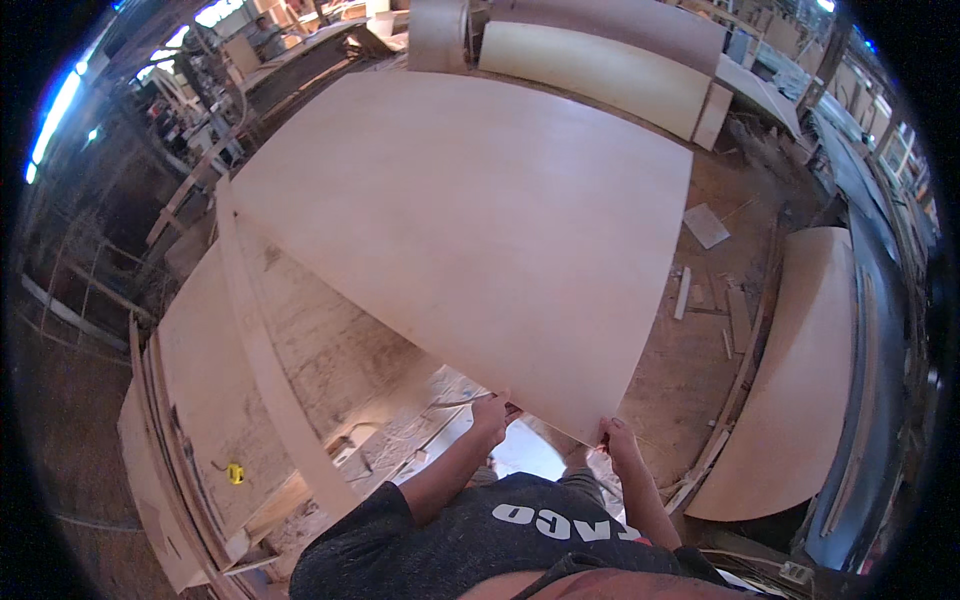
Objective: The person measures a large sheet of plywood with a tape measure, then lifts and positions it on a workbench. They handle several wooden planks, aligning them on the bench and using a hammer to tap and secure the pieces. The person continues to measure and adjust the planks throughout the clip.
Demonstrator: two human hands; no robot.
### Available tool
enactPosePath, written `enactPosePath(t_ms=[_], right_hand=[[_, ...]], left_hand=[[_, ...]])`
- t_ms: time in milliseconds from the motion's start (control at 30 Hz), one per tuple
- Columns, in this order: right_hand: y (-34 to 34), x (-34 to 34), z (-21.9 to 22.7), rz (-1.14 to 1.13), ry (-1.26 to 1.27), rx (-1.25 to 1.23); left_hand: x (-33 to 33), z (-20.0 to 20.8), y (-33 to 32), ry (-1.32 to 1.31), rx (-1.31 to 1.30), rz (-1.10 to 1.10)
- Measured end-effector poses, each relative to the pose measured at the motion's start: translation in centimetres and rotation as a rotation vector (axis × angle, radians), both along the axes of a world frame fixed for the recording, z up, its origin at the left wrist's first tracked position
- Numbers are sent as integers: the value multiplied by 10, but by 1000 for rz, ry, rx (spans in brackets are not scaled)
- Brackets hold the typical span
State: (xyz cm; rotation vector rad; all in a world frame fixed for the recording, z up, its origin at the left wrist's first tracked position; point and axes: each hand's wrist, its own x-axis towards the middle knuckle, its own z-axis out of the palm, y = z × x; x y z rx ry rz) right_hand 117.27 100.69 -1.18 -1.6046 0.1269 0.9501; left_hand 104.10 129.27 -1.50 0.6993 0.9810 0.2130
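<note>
On the left we see the table (330, 350), a broad brown wooden surface; whether it is a true table or stacked boards we cannot tell. Near its left edge, toward the near corner, sits a yellow tape measure (236, 473). To the right of it, a long pale strip (268, 350) runs across to the table's near edge.

In the middle, a very large, smooth, pale wooden sheet (490, 220) spreads over the table's far part, its near corner reaching past the table's right edge toward us. We cannot tell how much of it rests on the table. Our left hand (491, 414) has its grip closed on the sheet's near edge; farther right, our right hand (619, 442) has its grip closed close to the near corner.

The step in hand looks like steadying or shifting the sheet by that edge. The next move, we judge, calls for both hands working evenly, so the thin sheet neither twists nor sags.

Farther right, a squarish offcut (707, 226) and a narrow stick (683, 292) lie on the brown floor (660, 370). Beyond them, at far right, is a pale panel (780, 400) that looks curved.
</note>
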Motion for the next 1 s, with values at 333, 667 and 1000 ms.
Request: enactPosePath(t_ms=[333, 667, 1000], right_hand=[[-80, 176, -50, 232, -109, -80], [-59, 236, 41, -203, 24, 109], [-112, 284, 31, 1, -441, -404]], left_hand=[[140, 24, -75, 69, -44, 60], [175, 8, -103, -156, 804, -365], [104, 41, 122, 121, 73, 619]])
